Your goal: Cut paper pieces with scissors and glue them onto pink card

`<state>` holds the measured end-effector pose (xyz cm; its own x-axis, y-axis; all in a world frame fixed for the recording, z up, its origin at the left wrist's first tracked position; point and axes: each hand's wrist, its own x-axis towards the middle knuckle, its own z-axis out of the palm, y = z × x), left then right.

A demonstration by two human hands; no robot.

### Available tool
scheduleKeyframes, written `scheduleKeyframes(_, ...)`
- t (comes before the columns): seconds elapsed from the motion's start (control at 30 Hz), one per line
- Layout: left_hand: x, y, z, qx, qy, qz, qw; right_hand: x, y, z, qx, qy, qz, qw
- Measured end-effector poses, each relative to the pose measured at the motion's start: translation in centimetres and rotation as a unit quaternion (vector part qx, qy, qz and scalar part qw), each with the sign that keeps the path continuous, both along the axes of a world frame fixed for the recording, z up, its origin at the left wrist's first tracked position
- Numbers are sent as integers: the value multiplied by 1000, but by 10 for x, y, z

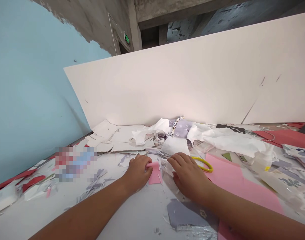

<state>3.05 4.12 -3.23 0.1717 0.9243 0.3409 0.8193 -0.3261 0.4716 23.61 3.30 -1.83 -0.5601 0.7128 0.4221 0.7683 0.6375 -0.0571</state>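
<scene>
Just below the frame's centre, the left hand [139, 174] pinches a small pink paper piece [155, 175]; whether the right hand [188, 173] grips anything, I cannot tell. Close by — a yellow loop handle [209, 169], a larger pink sheet [232, 178], a lilac scrap [183, 215]. Crumpled white sheets [224, 138] clutter mid-right.

The left forearm [92, 211] and right forearm [244, 213] are bare throughout their visible length, smooth in outline and tapering toward the wrists. The left hand [138, 172] and right hand [188, 175] are likewise bare, with rounded backs and fingers [178, 160] narrowing to blunt tips. Fingernail detail is too small to tell; the frame edge cuts off both forearms.
</scene>
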Motion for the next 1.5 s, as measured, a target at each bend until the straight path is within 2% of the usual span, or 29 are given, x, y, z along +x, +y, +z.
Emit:
scheduleKeyframes(0.07,-2,0,-3,-25,-76,32,996,-1,-3,1,-18,3,26,999)
scheduleKeyframes(0.17,-4,4,-8,-66,-224,77,969,-2,-8,2,-65,-9,28,997)
scheduleKeyframes(0.3,-7,11,-8,-49,-412,106,904,-3,-12,5,-118,-11,38,992)
scheduleKeyframes(0.4,-11,13,-4,-53,-500,97,859,-4,-15,6,-141,4,71,987)
scheduleKeyframes(0.73,-14,20,2,-3,-568,121,814,-12,-27,-1,-183,12,151,971)
scheduleKeyframes(0.97,-20,25,3,20,-587,120,800,-35,-22,0,-224,6,211,951)
scheduleKeyframes(1.23,-18,26,2,24,-578,127,806,-68,0,5,-241,-6,210,947)
scheduleKeyframes(1.4,-17,26,4,34,-576,135,806,-88,20,1,-194,-16,159,968)
scheduleKeyframes(1.5,-18,26,3,31,-566,150,810,-84,39,0,-182,2,126,975)
